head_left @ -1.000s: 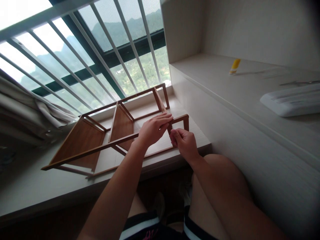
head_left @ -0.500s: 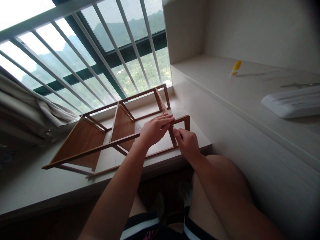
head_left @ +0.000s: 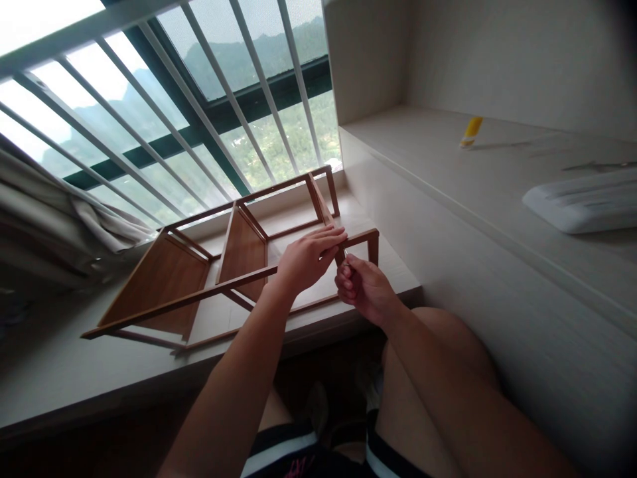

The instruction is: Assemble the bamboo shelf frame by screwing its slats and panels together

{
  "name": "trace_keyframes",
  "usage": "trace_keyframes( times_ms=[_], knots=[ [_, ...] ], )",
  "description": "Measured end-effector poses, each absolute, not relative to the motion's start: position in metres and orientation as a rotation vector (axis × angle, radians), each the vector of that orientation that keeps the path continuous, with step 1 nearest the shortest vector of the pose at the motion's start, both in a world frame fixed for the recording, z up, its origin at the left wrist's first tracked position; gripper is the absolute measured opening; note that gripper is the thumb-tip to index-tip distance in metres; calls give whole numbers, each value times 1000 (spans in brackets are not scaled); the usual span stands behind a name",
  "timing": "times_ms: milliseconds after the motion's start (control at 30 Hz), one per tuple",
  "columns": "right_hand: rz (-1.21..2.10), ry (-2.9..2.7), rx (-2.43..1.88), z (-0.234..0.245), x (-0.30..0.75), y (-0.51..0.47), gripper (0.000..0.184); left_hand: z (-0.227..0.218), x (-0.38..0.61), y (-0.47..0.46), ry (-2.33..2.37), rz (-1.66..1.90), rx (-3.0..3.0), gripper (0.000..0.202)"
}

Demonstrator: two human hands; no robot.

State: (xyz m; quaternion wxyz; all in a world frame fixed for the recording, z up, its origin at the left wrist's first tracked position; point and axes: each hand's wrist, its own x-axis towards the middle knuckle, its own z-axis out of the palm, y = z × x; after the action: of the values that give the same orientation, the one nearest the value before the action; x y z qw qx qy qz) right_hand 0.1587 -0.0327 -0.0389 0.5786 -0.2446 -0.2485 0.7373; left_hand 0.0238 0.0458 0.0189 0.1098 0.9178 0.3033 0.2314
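A brown wooden shelf rack (head_left: 243, 249) lies on its side along the pale window ledge, its solid shelf boards standing on edge. My left hand (head_left: 309, 255) holds the rack near its right end, fingers stretched over the joint of the front rail and a crosspiece, thumb lower down. Just below and right of it, my right hand (head_left: 365, 285) is closed, its fingers curled around a thin metal tool (head_left: 346, 255) at that same joint. Most of the tool is hidden by the fingers, so its exact kind does not show.
White bars (head_left: 259, 86) and a window stand behind the ledge (head_left: 60, 378). A curtain (head_left: 64, 206) hangs at the left. To the right, a raised pale shelf (head_left: 428, 153) carries a yellow-and-white tube (head_left: 471, 131) and a white packet (head_left: 582, 202). My knees are below the ledge.
My right hand has rotated at the joint, so its curled fingers now face left and the thin tool shows. My left hand and the rack stay in place.
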Motion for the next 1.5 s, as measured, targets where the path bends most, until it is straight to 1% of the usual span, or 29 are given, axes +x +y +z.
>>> trace_keyframes(
  times_ms=[133, 200, 333, 433, 567, 800, 967, 1200, 1367, 1500],
  knots=[
    [1621, -634, -603, -40, 157, -35, 34, 19, 24, 47, 888, 674, 2693, 35],
    [1518, -717, -646, -42, 156, -37, 36, 19, 24, 48, 887, 671, 2692, 35],
    [1180, -961, -914, -48, 157, -38, 45, 19, 24, 48, 887, 669, 2693, 35],
    [1027, -1079, -1096, -52, 160, -35, 46, 20, 24, 48, 886, 672, 2695, 35],
    [956, -1162, -1158, -56, 163, -29, 47, 20, 24, 47, 887, 678, 2692, 35],
    [937, -1207, -1199, -56, 166, -24, 46, 19, 24, 47, 893, 679, 2692, 36],
    [1020, -1199, -1158, -55, 165, -22, 47, 18, 25, 48, 886, 685, 2693, 35],
    [1387, -888, -897, -48, 159, -23, 50, 18, 25, 47, 895, 693, 2682, 35],
    [1498, -759, -793, -46, 159, -25, 46, 18, 24, 48, 892, 684, 2691, 35],
    [1669, -619, -617, -40, 160, -28, 43, 18, 24, 48, 870, 675, 2700, 36]
  ],
)
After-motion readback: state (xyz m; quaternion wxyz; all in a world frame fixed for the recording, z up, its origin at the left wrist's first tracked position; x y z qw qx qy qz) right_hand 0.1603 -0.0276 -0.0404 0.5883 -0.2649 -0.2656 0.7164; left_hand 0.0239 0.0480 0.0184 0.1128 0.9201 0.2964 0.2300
